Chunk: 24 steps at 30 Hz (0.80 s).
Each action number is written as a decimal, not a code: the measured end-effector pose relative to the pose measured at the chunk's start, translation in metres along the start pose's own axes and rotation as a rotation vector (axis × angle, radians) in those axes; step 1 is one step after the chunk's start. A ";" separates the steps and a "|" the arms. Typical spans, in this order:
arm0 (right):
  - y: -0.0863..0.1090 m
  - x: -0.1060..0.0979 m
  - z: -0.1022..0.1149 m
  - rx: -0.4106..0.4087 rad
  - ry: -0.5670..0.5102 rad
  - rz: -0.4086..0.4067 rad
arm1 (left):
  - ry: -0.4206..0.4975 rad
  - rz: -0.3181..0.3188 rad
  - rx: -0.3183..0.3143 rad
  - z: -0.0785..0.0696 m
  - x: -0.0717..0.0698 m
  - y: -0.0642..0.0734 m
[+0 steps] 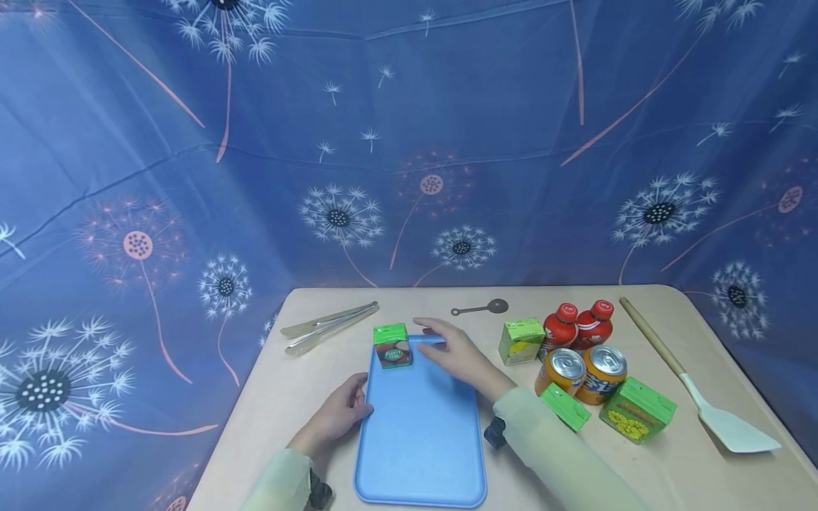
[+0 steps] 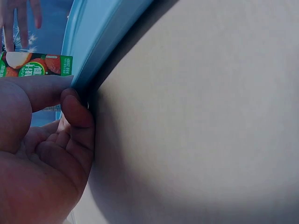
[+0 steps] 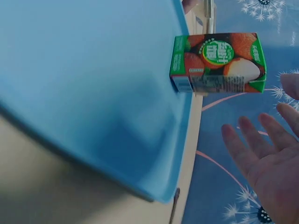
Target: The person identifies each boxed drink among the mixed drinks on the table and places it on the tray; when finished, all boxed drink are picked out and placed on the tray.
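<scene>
A light blue tray (image 1: 418, 433) lies lengthwise on the table. At its far left corner stands a small green lychee juice box (image 1: 393, 346), whose fruit-printed side shows in the right wrist view. My left hand (image 1: 341, 411) pinches the tray's left rim between thumb and curled fingers; the left wrist view shows the fingertips (image 2: 77, 109) against the edge. Over the far right part of the tray, my right hand (image 1: 456, 351) hovers with fingers spread, apart from the box and holding nothing.
Tongs (image 1: 329, 328) lie at the back left and a dark spoon (image 1: 488, 307) at the back. To the right cluster a yellow-green box (image 1: 522, 342), red bottles (image 1: 594, 326), orange cans (image 1: 603, 376) and green boxes (image 1: 637, 410). A spatula (image 1: 684, 380) lies at far right.
</scene>
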State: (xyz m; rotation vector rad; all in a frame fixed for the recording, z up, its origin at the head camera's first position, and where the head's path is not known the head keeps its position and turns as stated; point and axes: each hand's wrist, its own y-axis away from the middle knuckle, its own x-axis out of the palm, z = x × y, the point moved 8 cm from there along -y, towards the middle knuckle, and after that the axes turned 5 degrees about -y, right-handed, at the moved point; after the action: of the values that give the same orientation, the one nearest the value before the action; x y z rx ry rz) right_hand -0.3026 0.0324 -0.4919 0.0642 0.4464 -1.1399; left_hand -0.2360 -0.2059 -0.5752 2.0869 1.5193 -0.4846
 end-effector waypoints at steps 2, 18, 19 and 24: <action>0.003 -0.004 0.001 -0.006 0.026 -0.002 | -0.004 0.000 -0.001 0.001 0.000 0.000; 0.033 -0.038 0.016 -0.086 0.086 -0.017 | -0.004 0.010 -0.012 0.003 0.000 -0.001; 0.036 -0.040 0.017 -0.086 0.085 -0.019 | -0.001 0.013 -0.011 0.003 0.000 -0.001; 0.046 -0.048 0.020 -0.085 0.076 -0.023 | 0.002 0.018 -0.004 0.003 0.000 -0.001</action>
State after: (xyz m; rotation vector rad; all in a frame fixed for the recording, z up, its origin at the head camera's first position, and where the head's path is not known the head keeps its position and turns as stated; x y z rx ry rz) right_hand -0.2716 0.0882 -0.4637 0.0281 0.5639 -1.1423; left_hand -0.2368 -0.2075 -0.5776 2.0968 1.5000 -0.4720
